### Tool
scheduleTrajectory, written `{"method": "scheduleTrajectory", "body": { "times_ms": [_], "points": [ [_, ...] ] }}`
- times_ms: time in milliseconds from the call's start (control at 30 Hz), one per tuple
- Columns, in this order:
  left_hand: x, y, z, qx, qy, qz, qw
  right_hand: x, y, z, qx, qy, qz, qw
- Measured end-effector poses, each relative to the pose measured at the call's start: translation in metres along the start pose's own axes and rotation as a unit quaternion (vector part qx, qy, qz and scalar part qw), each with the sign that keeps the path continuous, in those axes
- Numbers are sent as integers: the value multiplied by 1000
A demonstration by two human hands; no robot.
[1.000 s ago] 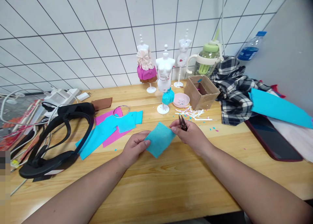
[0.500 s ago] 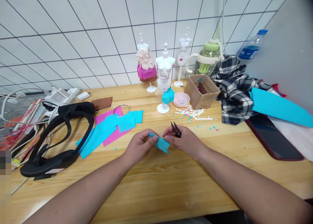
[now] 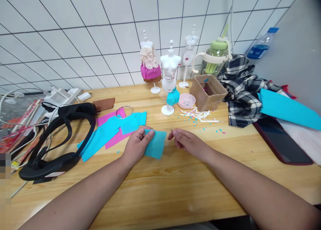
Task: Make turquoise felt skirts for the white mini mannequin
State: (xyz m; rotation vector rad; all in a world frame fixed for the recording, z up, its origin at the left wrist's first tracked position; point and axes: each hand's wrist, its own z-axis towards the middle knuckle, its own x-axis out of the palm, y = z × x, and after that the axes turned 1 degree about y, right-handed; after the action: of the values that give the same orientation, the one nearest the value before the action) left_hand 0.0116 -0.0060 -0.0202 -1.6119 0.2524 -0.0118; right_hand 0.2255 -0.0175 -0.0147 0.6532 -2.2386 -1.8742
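Note:
My left hand (image 3: 136,143) pinches a small turquoise cloth square (image 3: 155,144) by its upper left corner, just above the wooden table (image 3: 175,186). My right hand (image 3: 184,141) is closed a little to the right of the cloth, with only the tip of the small black snips (image 3: 171,131) showing past the fingers. Behind them stands a white doll mannequin (image 3: 170,72) with a turquoise bundle (image 3: 173,97) at its stem.
Turquoise and pink cloth pieces (image 3: 112,131) and a black headset (image 3: 55,136) lie to the left. Two more mannequins (image 3: 149,64), a pink dish (image 3: 187,100), a cardboard box (image 3: 208,92), paper scraps (image 3: 198,115), plaid cloth (image 3: 240,89) and a dark tablet (image 3: 281,141) sit behind and to the right.
The cloth was spread between both hands, then folded small, and now hangs open from my left hand alone. My right hand let go and turned, hiding most of the snips.

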Motion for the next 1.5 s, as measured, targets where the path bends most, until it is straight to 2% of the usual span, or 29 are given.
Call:
{"method": "scheduleTrajectory", "body": {
  "times_ms": [133,267,400,533,633,700,833,900,967,1067,1233,1333,1400,1500],
  "points": [
    [0,2,0,-1,5,-4,1000,4,4,-1,4,-11,-17,1000],
    [1,4,1,-12,14,-15,1000,16,2,-2,48,23,47,997],
    [2,5,2,-16,-5,-3,1000,25,-3,0,63,8,75,995],
    [2,5,2,-30,-18,3,999,26,-6,1,70,0,90,993],
    [2,4,1,-40,-23,-35,998,25,-5,1,64,-5,97,993],
    [2,3,0,-41,4,-109,993,24,-4,0,52,-7,103,993],
    [3,3,0,-77,133,-274,949,21,-2,-1,23,-26,104,994],
    [4,4,2,-102,183,-307,928,20,-2,-1,13,-42,97,994],
    [4,4,2,-110,207,-315,919,21,-1,-1,8,-52,87,995],
    [5,3,3,-117,183,-306,927,23,-1,-1,22,-65,72,995],
    [5,0,4,-116,86,-282,949,26,1,-2,49,-69,27,996],
    [6,-1,4,-105,20,-229,967,25,2,-4,11,-40,-18,999],
    [6,-2,4,-87,-14,-165,982,24,1,-7,-26,-46,-50,997],
    [5,-3,2,-53,-36,-76,995,20,-1,-9,-56,-60,-81,993]
  ]
}}
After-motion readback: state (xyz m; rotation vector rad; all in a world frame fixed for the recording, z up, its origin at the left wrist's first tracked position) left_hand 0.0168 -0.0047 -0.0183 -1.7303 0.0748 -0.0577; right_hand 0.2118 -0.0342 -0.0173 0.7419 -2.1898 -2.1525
